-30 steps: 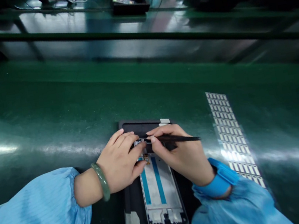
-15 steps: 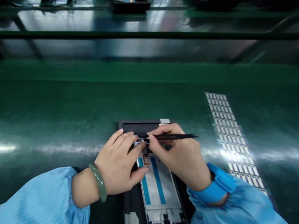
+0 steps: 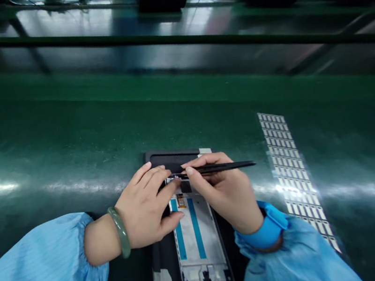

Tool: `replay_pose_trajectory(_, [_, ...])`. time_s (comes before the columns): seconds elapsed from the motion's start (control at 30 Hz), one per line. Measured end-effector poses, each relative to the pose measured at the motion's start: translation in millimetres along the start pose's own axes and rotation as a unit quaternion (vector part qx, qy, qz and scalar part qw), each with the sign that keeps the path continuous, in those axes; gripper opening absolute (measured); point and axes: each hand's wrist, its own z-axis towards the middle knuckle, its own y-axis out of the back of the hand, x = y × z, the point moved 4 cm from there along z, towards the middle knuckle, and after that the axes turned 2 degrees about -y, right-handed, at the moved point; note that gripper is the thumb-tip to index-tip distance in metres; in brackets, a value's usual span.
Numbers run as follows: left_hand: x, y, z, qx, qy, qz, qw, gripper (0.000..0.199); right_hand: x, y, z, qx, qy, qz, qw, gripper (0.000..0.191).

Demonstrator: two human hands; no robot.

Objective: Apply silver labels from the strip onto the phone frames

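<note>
- Right hand point(image 3: 226, 196) pinching tweezers point(image 3: 213, 168), long axis sideways, tips leftward at phone frame point(image 3: 197, 234) top edge.
- Left hand point(image 3: 146, 208) loosely curled, fingertips bracing frame just beside the tips, in black tray point(image 3: 176, 157) on counter point(image 3: 67, 145).

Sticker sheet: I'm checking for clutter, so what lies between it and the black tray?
In the head view, only bare green belt separates the sticker sheet from the black tray.
</note>
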Motion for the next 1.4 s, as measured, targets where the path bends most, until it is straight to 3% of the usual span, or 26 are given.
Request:
replay_pose_trajectory(0.57, [-1, 0.8, -1, -0.01, -0.005, 0.004, 1.0, 0.048, 1, 3, -2, -0.04, -0.007, -0.022, 0.999, 0.007])
replay_pose_trajectory(1.03, [0, 0.7, 0, -0.015, -0.006, 0.0, 1.0, 0.047, 20, -5, -3, -0.014, 0.114, -0.168, 0.979, 0.007])
replay_pose_trajectory(1.27, [0, 1.8, 1, -0.006, -0.008, 0.002, 1.0, 0.047, 1, 4, 3, -0.012, -0.01, 0.0, 1.0, 0.006])
replay_pose_trajectory(1.4, [-1, 3.1, 2, -0.006, -0.007, 0.007, 1.0, 0.045, 2, 2, 3, -0.011, 0.018, -0.019, 1.0, 0.006])
